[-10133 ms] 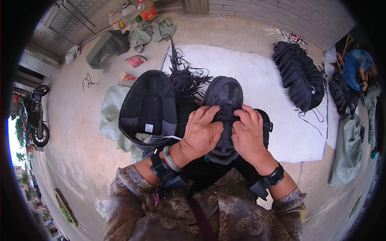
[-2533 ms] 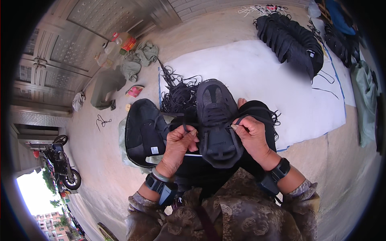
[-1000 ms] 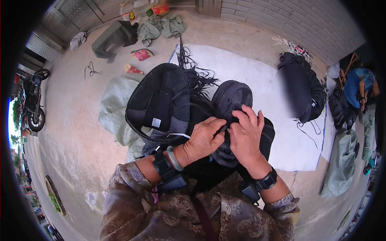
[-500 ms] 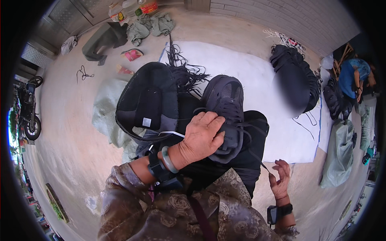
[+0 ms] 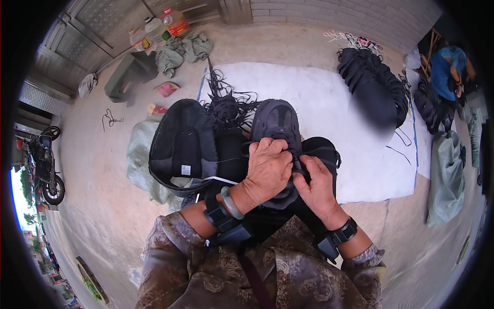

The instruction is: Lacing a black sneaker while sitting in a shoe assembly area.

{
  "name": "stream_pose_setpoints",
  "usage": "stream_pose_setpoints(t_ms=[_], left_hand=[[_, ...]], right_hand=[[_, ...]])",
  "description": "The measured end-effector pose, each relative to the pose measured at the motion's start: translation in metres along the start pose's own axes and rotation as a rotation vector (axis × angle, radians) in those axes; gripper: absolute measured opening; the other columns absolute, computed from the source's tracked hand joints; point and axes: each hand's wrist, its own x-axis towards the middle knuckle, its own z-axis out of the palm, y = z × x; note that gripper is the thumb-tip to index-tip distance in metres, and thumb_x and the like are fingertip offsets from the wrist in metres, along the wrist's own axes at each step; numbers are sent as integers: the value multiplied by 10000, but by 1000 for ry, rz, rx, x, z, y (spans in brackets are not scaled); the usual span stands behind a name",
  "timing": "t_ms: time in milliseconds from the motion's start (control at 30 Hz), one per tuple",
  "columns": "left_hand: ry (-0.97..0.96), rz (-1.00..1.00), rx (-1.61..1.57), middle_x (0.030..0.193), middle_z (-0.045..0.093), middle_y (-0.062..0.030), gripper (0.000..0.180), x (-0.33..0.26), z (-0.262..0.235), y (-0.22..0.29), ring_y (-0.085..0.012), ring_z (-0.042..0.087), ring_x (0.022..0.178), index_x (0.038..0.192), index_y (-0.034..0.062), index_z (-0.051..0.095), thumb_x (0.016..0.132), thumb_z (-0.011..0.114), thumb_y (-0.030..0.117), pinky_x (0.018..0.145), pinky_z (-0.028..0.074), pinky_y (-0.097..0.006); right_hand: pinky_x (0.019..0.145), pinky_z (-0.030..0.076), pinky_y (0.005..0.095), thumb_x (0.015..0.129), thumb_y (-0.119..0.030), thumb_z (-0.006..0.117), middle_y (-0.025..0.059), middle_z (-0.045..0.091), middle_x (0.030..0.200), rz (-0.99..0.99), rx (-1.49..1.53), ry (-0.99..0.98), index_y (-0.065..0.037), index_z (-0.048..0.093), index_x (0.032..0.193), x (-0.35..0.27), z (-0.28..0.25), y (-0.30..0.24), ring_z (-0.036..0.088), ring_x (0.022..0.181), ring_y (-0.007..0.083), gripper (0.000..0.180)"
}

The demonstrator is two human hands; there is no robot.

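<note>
A dark grey sneaker [image 5: 276, 114] rests on my lap with its toe pointing away from me. My left hand [image 5: 268, 166] lies over its lacing, fingers curled and closed on the shoelace, hiding most of the tongue. At the shoe's right edge, my right hand [image 5: 317, 186] pinches the lace between thumb and fingers; the fingertips partly cover it. Left of the shoe, a black padded, hollow piece [image 5: 203, 134] with a small white label leans on my lap. A thin white strip [image 5: 221, 179] runs from it toward my left wrist.
A white sheet [image 5: 355, 177] covers the floor ahead. Loose black laces [image 5: 226, 100] lie in a heap on its left, and a row of dark shoes [image 5: 360, 67] stands at its right. A pale green sack [image 5: 446, 180] and another person [image 5: 446, 72] are farther right.
My right hand has come in from the far right, where it held the lace stretched out, to the shoe's edge. The left hand stays on the shoe. The view has shifted slightly.
</note>
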Motion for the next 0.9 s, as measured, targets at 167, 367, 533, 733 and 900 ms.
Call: stream_pose_setpoints(t_ms=[167, 367, 533, 733, 900], left_hand=[[-12, 24, 47, 1000, 567, -84, 120, 3, 0, 3, -266, 515, 934, 737, 75, 628, 666, 689, 148, 800, 357, -409], [-42, 277, 241, 1097, 553, -114, 124, 12, 1, 8, -292, 499, 975, 739, 64, 611, 637, 612, 135, 874, 354, -454], [-81, 301, 256, 1165, 535, -130, 130, -1, -45, 14, -328, 496, 1070, 718, 43, 592, 604, 622, 97, 915, 358, -504], [-95, -146, 702, 1146, 530, -171, 69, -87, -162, -40, -368, 471, 1090, 730, 17, 528, 665, 552, 18, 972, 320, -519], [-356, -461, 914, 1084, 573, -144, 52, -145, -195, -47, -318, 503, 987, 753, 29, 613, 712, 612, 62, 861, 357, -444]], right_hand=[[798, 481, 311, 734, 24, 583, 172, 609, 924, 105, 333, -15, 55, 597, 1001, 1, 2, 19, 612, 871, 295, 270], [785, 477, 285, 742, 37, 599, 137, 611, 914, 88, 445, -66, 55, 594, 1009, 2, 0, 22, 609, 843, 231, 267], [756, 503, 342, 728, -65, 691, 155, 617, 936, 65, 205, 2, 16, 592, 1034, -3, -5, 2, 610, 836, 309, 332], [774, 482, 315, 744, -38, 713, 155, 597, 970, -25, 168, 20, 27, 574, 1045, -11, -10, 8, 595, 864, 275, 337], [780, 482, 324, 744, -48, 718, 158, 598, 976, -35, 165, 16, 25, 575, 1042, -11, -6, 5, 592, 869, 282, 339]])
